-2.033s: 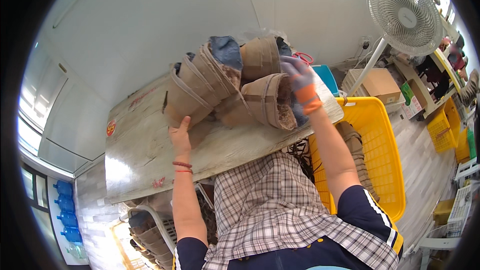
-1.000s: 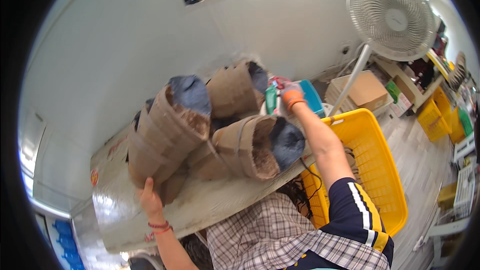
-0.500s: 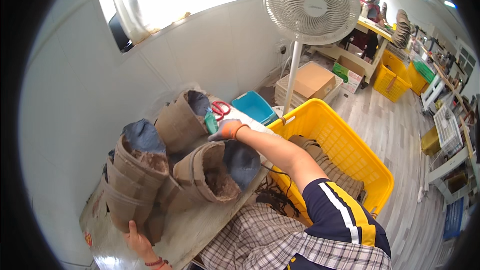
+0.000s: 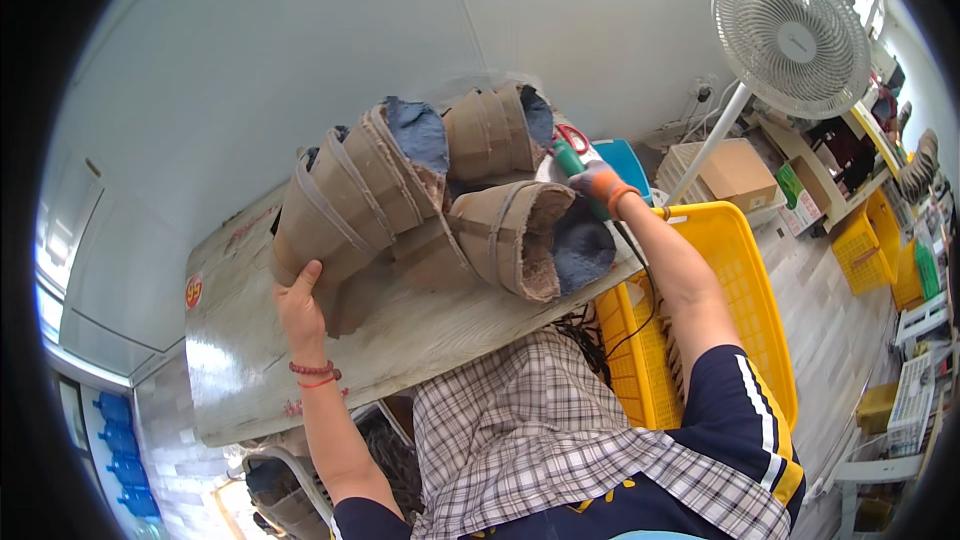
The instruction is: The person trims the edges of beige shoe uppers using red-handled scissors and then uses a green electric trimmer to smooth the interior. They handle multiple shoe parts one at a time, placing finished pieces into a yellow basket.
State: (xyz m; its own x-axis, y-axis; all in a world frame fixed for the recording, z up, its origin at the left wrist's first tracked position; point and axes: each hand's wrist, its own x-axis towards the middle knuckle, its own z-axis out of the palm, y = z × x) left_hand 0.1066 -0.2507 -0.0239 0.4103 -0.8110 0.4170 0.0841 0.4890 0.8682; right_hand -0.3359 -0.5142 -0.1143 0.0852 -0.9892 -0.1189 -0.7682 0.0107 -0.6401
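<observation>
Nested brown suede-like pieces, apparently boot uppers with fleecy lining and blue-grey inner tips, lie in several stacks on the worktable [image 4: 225, 340]. My left hand [image 4: 302, 308] grips the closed end of the left stack [image 4: 335, 205], thumb on top, fingers hidden beneath. In a grey-and-orange glove, my right hand [image 4: 597, 183] is wrapped around a green corded hand tool [image 4: 568, 157] at the table's right end. Close by is the open end of the right stack [image 4: 505, 235]. Behind lies another stack [image 4: 488, 130], with red-handled scissors [image 4: 573, 137] beside it.
A yellow crate [image 4: 735, 260] stands right of the table, with the tool's black cord [image 4: 652, 285] hanging by it. Beyond are a blue bin [image 4: 625, 168], a white pedestal fan [image 4: 795, 40] and a cardboard box [image 4: 735, 172]. A white wall [image 4: 300, 60] runs behind the table.
My view has swung left and down, so everything sits farther right in it. The green tool, formerly beyond my right hand near the scissors, is now in its grip. My left hand stays on the left stack.
</observation>
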